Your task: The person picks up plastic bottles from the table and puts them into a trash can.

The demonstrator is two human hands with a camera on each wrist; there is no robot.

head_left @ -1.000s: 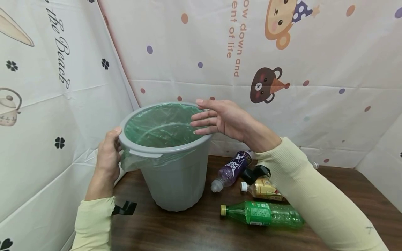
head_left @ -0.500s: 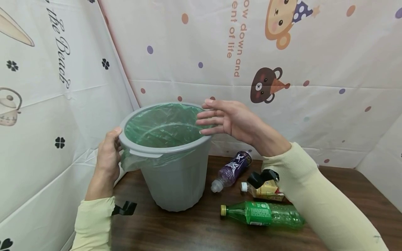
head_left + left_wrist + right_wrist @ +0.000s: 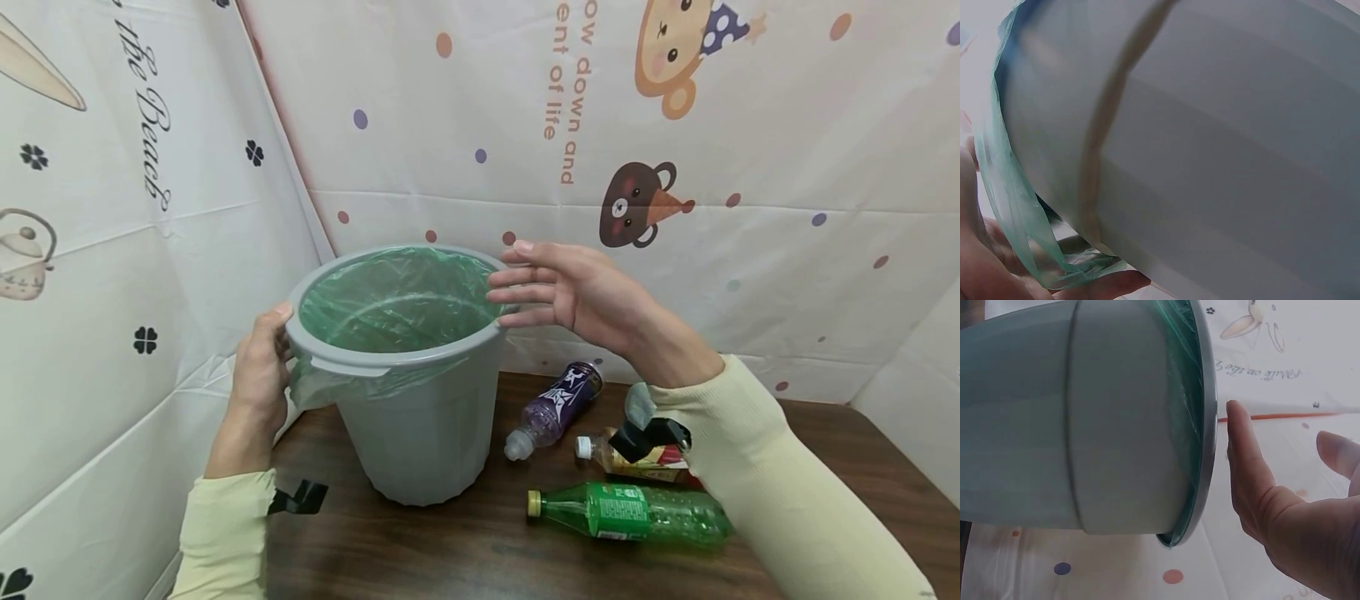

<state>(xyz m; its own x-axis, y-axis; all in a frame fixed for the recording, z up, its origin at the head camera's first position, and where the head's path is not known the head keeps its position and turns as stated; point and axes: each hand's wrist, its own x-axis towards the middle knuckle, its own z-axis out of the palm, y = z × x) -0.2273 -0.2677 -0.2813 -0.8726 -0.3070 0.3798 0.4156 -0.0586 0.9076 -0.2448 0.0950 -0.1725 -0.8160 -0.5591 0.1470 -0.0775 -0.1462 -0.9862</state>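
Observation:
A grey plastic bin (image 3: 420, 417) lined with a green bag (image 3: 390, 300) stands on the dark wooden table (image 3: 450, 550). My left hand (image 3: 258, 375) grips the bin's left rim, thumb on top, where the bag hangs over. In the left wrist view the bin wall (image 3: 1222, 156) fills the frame, with the bag's edge (image 3: 1016, 206) draped over my fingers (image 3: 997, 275). My right hand (image 3: 558, 287) hovers open at the right rim, fingers straight and holding nothing. The right wrist view shows that hand (image 3: 1272, 500) a small gap from the bin rim (image 3: 1209, 394).
To the right of the bin lie a purple bottle (image 3: 551, 408), a yellow-labelled bottle (image 3: 600, 450) and a green bottle (image 3: 630, 510). Printed white sheets (image 3: 750, 125) close off the back and left sides.
My right hand has drifted to the right, from over the bin's opening to just outside its right rim. The left hand and the bin have stayed still.

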